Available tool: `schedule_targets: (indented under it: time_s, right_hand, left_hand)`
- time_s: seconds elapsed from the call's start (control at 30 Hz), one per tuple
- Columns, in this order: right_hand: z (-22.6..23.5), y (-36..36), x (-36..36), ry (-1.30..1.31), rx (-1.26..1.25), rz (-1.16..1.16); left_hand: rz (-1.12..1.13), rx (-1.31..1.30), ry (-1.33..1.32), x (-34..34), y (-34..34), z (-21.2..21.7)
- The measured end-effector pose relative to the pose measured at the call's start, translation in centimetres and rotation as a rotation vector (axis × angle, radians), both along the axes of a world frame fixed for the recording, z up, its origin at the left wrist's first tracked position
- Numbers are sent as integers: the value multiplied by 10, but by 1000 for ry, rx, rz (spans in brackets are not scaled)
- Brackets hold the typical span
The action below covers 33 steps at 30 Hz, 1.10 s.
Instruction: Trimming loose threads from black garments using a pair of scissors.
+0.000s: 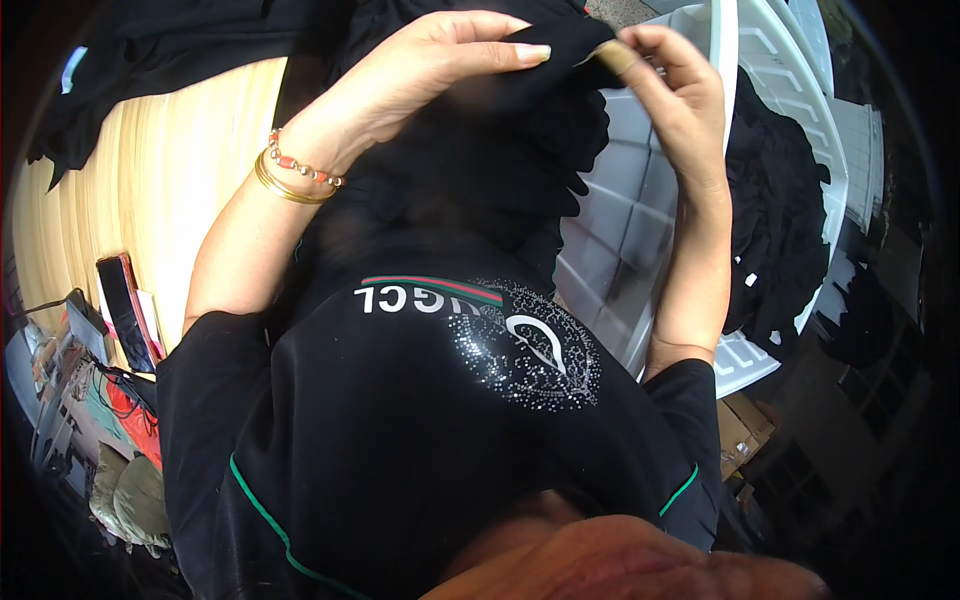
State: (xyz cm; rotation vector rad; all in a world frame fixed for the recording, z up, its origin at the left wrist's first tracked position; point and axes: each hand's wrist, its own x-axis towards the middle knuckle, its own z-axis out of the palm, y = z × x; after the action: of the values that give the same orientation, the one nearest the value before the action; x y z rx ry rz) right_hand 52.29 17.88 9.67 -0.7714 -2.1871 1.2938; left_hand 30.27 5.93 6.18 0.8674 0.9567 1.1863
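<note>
A piece of black fabric [565,45] is stretched between my two hands at the top of the view. My left hand [465,50] pinches its left part, with the thumb lying on top of the cloth. At its right end, my right hand [665,75] grips the edge between thumb and fingers; the thumb looks covered by a tan wrap. More black cloth [480,170] hangs below my hands, and I cannot tell where the held piece ends and the rest begins.
A white plastic crate [625,210] stands at the right, with a heap of black cloth [775,210] beside its wall. On the left, a light wooden table [185,160] carries more black fabric [190,50] and a phone [128,310]. A cardboard box [745,430] sits low at the right.
</note>
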Motion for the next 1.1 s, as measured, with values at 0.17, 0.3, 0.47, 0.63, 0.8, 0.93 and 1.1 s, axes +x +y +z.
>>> schedule_targets:
  time_s: [0.17,0.3,0.47,0.63,0.8,0.93,1.1]
  right_hand:
    - [1,22,22,90,-17,-171]
    - [-1,13,6,-53,284,-58]
    - [10,-5,-4,-55,354,38]
    - [12,-6,-11,-65,495,243]
    - [11,-6,-10,-69,501,249]
    - [11,-5,-10,-80,510,250]
    - [8,-3,-11,-18,579,277]
  left_hand:
    - [0,-34,-54,0,1,-1]
    - [85,-42,-86,0,-5,-5]
    - [67,2,-71,3,-3,0]
    - [68,18,-31,6,-3,1]
    - [41,70,25,7,-2,-2]
    - [23,77,62,7,-2,-3]
    - [32,69,76,6,-3,-2]
